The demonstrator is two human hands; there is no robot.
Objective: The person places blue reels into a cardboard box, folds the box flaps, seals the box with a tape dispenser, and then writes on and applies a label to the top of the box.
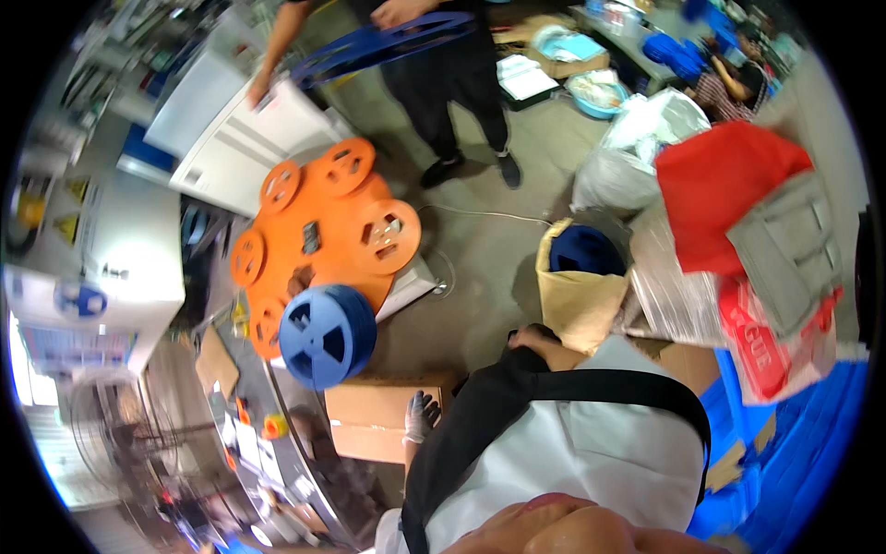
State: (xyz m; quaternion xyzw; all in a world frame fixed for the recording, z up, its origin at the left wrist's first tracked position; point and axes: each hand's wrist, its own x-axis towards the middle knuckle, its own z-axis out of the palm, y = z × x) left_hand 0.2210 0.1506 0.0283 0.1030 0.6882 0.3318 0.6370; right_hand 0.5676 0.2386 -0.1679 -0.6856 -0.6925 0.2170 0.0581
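Note:
My left hand [422, 415], in a grey and white glove, is held over a brown cardboard box [369, 420]. Its fingers are stretched out and hold nothing; whether it touches the box I cannot tell. Close by, a stack of blue spoked reels [314, 342] rests at the near edge of an orange table [318, 208] carrying several round slotted orange discs. My right hand [526, 336] is beside a beige sack [577, 300] with dark blue reels [586, 250] inside. My arm and dark clothing partly cover that hand, and its fingers are too unclear to read.
Across the orange table a co-worker [438, 83] stands holding a large dark blue reel [388, 46]. A white cabinet [249, 138] is at the far left. Right of the sack are a full white bag [637, 152], a red cloth [729, 198] and blue crates [738, 406]. A cable crosses the floor.

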